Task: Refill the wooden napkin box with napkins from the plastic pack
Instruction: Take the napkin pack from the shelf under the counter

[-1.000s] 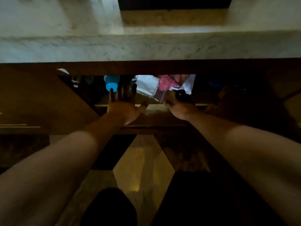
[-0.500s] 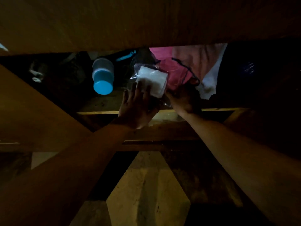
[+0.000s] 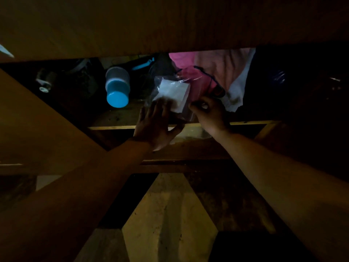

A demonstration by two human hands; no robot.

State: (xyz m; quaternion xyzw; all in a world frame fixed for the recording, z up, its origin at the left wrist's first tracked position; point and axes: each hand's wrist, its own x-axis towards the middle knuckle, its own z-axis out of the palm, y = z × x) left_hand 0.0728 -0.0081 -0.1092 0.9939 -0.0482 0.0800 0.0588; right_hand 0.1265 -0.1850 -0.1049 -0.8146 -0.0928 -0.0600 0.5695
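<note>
A clear plastic pack of white napkins (image 3: 174, 92) sits at the front of a dim shelf under a counter. My left hand (image 3: 155, 123) lies flat against the pack's lower left side, fingers spread and touching it. My right hand (image 3: 208, 112) pinches the pack's plastic at its right edge. The wooden napkin box is not in view.
A jar with a blue lid (image 3: 117, 87) lies on its side left of the pack. Pink and white cloth (image 3: 217, 72) is bunched behind and right of it. A wooden shelf edge (image 3: 245, 122) runs across; the counter front (image 3: 170, 25) hangs overhead. Tiled floor (image 3: 170, 214) below.
The view has dropped below the counter and closed in on the shelf. Both hands have reached the pack, and the right hand now pinches its plastic.
</note>
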